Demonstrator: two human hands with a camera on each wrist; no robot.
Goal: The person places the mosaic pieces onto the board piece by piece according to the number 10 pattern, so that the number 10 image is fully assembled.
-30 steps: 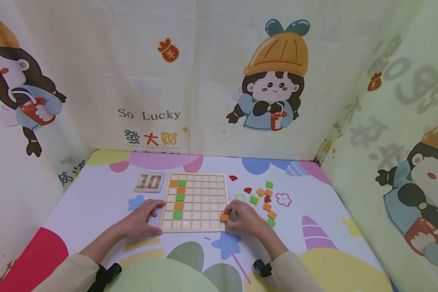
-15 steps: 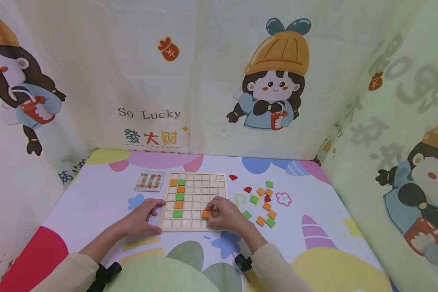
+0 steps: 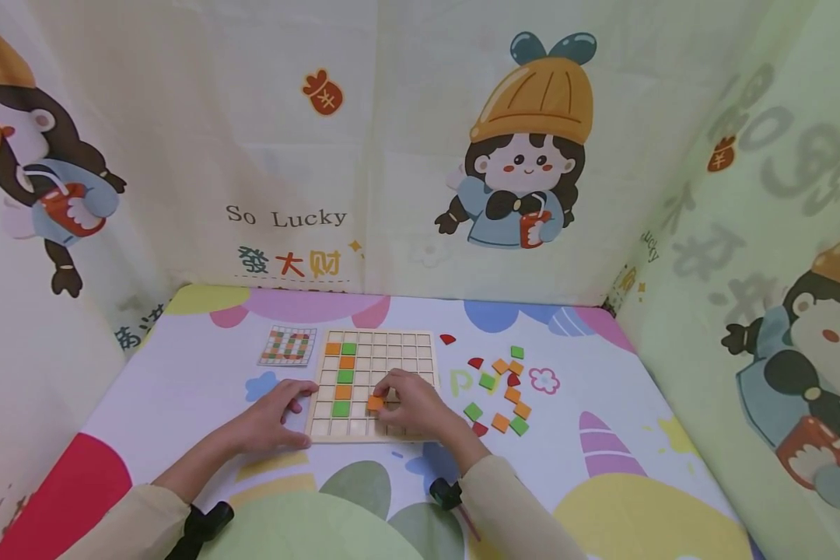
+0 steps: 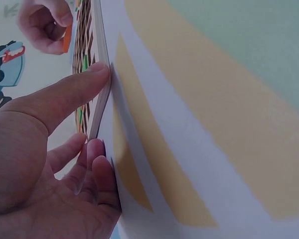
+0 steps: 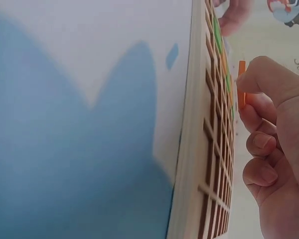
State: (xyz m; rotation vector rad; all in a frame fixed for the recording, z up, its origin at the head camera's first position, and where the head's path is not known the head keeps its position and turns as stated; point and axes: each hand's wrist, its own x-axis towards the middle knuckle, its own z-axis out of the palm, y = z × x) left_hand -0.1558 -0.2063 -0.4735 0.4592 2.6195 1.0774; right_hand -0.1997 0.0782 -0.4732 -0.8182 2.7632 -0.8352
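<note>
A wooden grid board (image 3: 399,351) lies on the patterned tabletop, with several orange and green square tiles set in cells at its left side, such as a green tile (image 3: 345,376). My left hand (image 3: 269,420) is at the board's left edge; in the left wrist view its straight thumb (image 4: 79,89) touches the edge and the other fingers rest beside it. My right hand (image 3: 420,404) pinches an orange square tile (image 3: 374,403) between thumb and fingertips. In the right wrist view this orange tile (image 5: 241,84) is held on edge above the grid.
A small pattern card (image 3: 287,347) lies behind the board's left side. Right of the board are scattered loose pieces, among them a green tile (image 3: 516,352), an orange tile (image 3: 500,423) and a red quarter-round piece (image 3: 476,363). Printed cloth walls (image 3: 406,155) enclose the table.
My right hand has carried the orange tile leftward from the board's right edge to over its middle. The left hand has stayed in place.
</note>
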